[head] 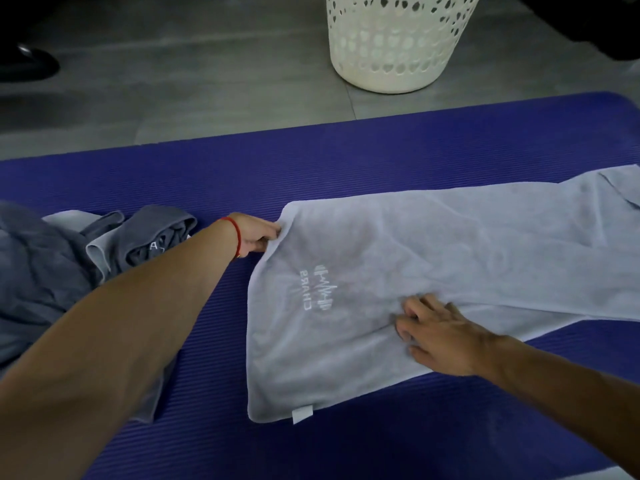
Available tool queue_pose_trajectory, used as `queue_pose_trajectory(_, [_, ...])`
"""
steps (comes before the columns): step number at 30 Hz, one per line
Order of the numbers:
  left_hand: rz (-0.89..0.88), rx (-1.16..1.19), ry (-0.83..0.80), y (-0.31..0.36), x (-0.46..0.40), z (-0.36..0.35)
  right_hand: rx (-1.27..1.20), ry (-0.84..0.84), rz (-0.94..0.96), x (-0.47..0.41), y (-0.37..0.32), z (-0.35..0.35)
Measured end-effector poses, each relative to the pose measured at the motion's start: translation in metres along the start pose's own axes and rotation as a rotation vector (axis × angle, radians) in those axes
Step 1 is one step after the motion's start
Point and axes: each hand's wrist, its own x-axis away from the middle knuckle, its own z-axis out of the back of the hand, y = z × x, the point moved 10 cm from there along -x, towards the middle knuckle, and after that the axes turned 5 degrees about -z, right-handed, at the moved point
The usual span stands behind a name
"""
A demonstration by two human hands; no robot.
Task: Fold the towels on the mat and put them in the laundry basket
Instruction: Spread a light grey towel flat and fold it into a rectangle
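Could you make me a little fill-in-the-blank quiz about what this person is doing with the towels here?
1. The light towel lies spread on a mat whose colour is ____.
2. The left hand pinches the towel at its far ____.
3. The white laundry basket stands on the ____, beyond the mat.
4. The darker towels lie in an unfolded ____ to the left.

Missing words: blue; corner; floor; heap

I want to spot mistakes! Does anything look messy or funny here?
Yes. The dark grey towels lie in a crumpled heap at the mat's left end, not folded. The light grey towel is spread out but wrinkled near the right hand, and its far right end is rumpled. Nothing looks torn.
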Motion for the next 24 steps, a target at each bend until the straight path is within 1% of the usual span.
queue_pose_trajectory(1, [-0.038, -0.034, 0.059, 0.004, -0.001, 0.011, 0.018, -0.009, -0.009, -0.001, 0.0, 0.0])
queue_pose_trajectory(2, [-0.098, -0.062, 0.159, 0.011, -0.002, 0.026, 0.035, -0.01, -0.011, 0.0, 0.001, -0.001])
queue_pose_trajectory(4, [-0.247, -0.182, 0.412, 0.03, 0.006, 0.06, 0.039, 0.008, 0.003, 0.003, 0.001, -0.002])
queue_pose_trajectory(5, [-0.297, -0.253, 0.453, 0.034, 0.008, 0.067, 0.047, 0.008, 0.006, 0.006, -0.001, -0.005])
queue_pose_trajectory(6, [-0.31, -0.348, 0.429, 0.032, 0.004, 0.068, 0.061, 0.032, 0.002, 0.01, -0.003, -0.004])
queue_pose_trajectory(7, [-0.286, -0.491, 0.378, 0.025, 0.003, 0.064, 0.093, 0.09, 0.003, 0.013, -0.006, -0.001])
queue_pose_trajectory(8, [-0.269, -0.666, 0.351, 0.015, 0.005, 0.06, 0.121, 0.156, -0.003, 0.015, -0.01, 0.003])
queue_pose_trajectory(9, [-0.301, -0.834, 0.364, 0.009, 0.013, 0.056, 0.125, 0.204, 0.0, 0.018, -0.016, 0.004])
queue_pose_trajectory(10, [-0.39, -0.962, 0.396, 0.004, 0.025, 0.046, 0.146, 0.255, 0.025, 0.019, -0.025, 0.004])
queue_pose_trajectory(11, [-0.526, -1.053, 0.41, 0.0, 0.046, 0.028, 0.179, 0.267, 0.067, 0.019, -0.036, -0.001])
queue_pose_trajectory(12, [-0.684, -1.134, 0.365, -0.008, 0.071, 0.0, 0.218, 0.275, 0.113, 0.019, -0.048, -0.006])
queue_pose_trajectory(13, [-0.84, -1.193, 0.261, -0.019, 0.102, -0.036, 0.235, 0.265, 0.154, 0.018, -0.057, -0.009])
queue_pose_trajectory(14, [-0.975, -1.229, 0.099, -0.035, 0.133, -0.073, 0.229, 0.263, 0.192, 0.016, -0.061, -0.009])
queue_pose_trajectory(15, [-1.073, -1.26, -0.08, -0.057, 0.162, -0.107, 0.217, 0.267, 0.228, 0.014, -0.063, -0.006])
queue_pose_trajectory(16, [-1.113, -1.296, -0.247, -0.081, 0.185, -0.132, 0.208, 0.253, 0.268, 0.01, -0.063, -0.006])
queue_pose_trajectory(17, [-1.102, -1.335, -0.37, -0.1, 0.2, -0.146, 0.172, 0.198, 0.306, 0.006, -0.063, -0.008])
queue_pose_trajectory(18, [-1.105, -1.366, -0.413, -0.109, 0.208, -0.15, 0.143, 0.132, 0.326, 0.002, -0.063, -0.008])
queue_pose_trajectory(20, [-1.069, -1.423, -0.41, -0.116, 0.205, -0.137, 0.137, 0.012, 0.32, -0.002, -0.065, -0.009])
queue_pose_trajectory(21, [-1.021, -1.468, -0.414, -0.119, 0.2, -0.126, 0.132, -0.003, 0.312, -0.004, -0.068, -0.008])
queue_pose_trajectory(22, [-0.953, -1.518, -0.408, -0.12, 0.194, -0.113, 0.134, -0.008, 0.303, -0.003, -0.072, -0.005])
queue_pose_trajectory(24, [-0.725, -1.611, -0.462, -0.126, 0.187, -0.089, 0.149, -0.048, 0.273, 0.002, -0.081, -0.007])
